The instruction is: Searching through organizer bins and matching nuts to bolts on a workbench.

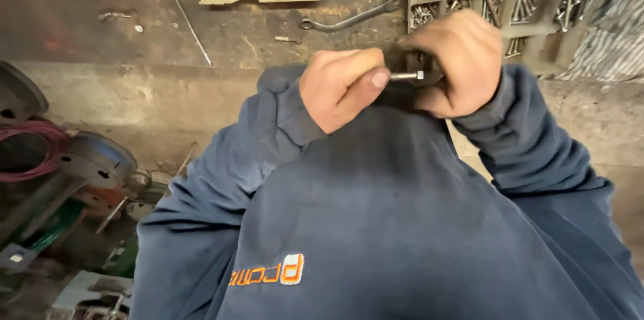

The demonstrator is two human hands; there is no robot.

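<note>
1. The left hand [342, 88] pinches a short silver metal bolt [406, 76] between thumb and curled fingers; it is best kept level.
2. The bolt bridges both hands above the dark blue sweatshirt [402, 226].
3. The right hand [459, 62] wraps tightly around a small dark metal part [414, 62]; a firm hold helps.

Both arms are bent and come together in front of the chest, in dark blue sleeves pushed a little up at the wrists. The left hand [342, 88] is closed in a loose fist, the knuckles turned up, and its thumb lies flat and points to the right. The right hand [459, 58] is curled over from above, the back of it to the camera, its fingers folded down and hidden. The two hands are nearly touching.
</note>
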